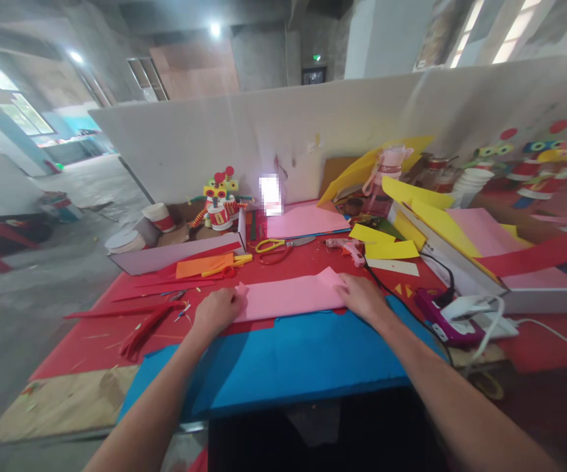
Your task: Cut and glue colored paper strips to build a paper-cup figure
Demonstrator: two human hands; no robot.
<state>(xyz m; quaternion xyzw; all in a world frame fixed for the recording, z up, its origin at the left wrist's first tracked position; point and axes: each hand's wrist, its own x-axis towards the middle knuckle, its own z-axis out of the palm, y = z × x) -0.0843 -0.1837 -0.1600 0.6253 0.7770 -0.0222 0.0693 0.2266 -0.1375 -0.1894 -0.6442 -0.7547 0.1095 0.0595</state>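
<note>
A folded sheet of pink paper (286,296) stretches between my two hands over the near part of the table. My left hand (217,311) is closed on its left end, fingers pinching the edge. At the other end, my right hand (364,298) grips the paper near a corner that sticks up. Beneath and in front lies a large blue sheet (283,360) along the table's near edge. Just beyond the pink paper are yellow-handled scissors (283,245) and a pink glue gun (346,249). Some of my fingers are hidden behind the paper.
Paper-cup robot figures (219,203) stand at the back left by a white box (179,257). At right sit a box of coloured paper (460,252) and a purple power strip (448,321) with cables. Red strips (148,331) lie left. A white partition (214,141) rises behind.
</note>
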